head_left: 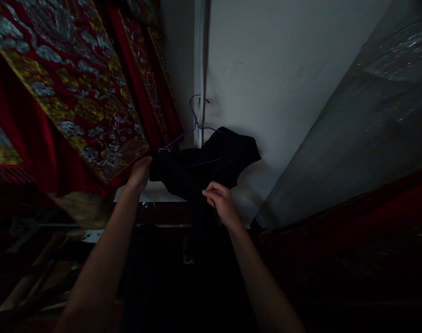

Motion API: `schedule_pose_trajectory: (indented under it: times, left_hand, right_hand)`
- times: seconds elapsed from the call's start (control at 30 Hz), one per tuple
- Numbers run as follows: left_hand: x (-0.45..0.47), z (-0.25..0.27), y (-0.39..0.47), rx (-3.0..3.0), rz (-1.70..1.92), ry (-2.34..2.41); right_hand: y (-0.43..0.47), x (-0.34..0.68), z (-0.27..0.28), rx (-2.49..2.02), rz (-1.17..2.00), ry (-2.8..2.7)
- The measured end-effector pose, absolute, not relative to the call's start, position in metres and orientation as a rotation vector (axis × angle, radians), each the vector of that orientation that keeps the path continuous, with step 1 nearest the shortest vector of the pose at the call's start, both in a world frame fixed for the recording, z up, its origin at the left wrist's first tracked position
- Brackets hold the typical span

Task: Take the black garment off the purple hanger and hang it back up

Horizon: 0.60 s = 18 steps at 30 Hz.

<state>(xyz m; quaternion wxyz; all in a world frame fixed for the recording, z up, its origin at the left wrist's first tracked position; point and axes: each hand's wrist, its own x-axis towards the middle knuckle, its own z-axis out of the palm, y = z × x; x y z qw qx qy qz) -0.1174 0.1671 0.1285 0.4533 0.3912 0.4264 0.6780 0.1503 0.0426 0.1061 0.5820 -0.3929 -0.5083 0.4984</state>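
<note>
A black garment (pixel 228 155) sits on a thin purple wire hanger (pixel 196 121), in front of a pale wall. The hanger's hook is up against a narrow vertical strip; what it catches on is hard to make out. At the garment's left edge, my left hand (pixel 140 175) is closed on the dark cloth, its fingertips mostly hidden. Lower down at the garment's front, my right hand (pixel 220 200) is closed in a pinch on the fabric. Darkness hides the garment's lower part.
Red cloth embroidered in silver and gold (pixel 89 92) hangs close on the left. Clear plastic sheeting (pixel 381 101) covers the right side above more red cloth (pixel 387 212). A slatted wooden frame (pixel 34 280) lies low on the left, beside a small pale rectangular object (pixel 92 236).
</note>
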Motion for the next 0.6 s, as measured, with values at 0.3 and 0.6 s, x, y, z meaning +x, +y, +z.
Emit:
schedule_pose_trajectory:
  times: [0.3,0.6]
  left_hand:
    - [-0.063,0.040,0.108,0.494,1.666,0.913]
    - [-0.035,0.006,0.052,0.440,1.726,0.940]
  right_hand:
    - [0.009,0.133,0.068,-0.891,1.138,-0.933]
    - [-0.006,0.144,0.048,-0.987,1.084,-0.900]
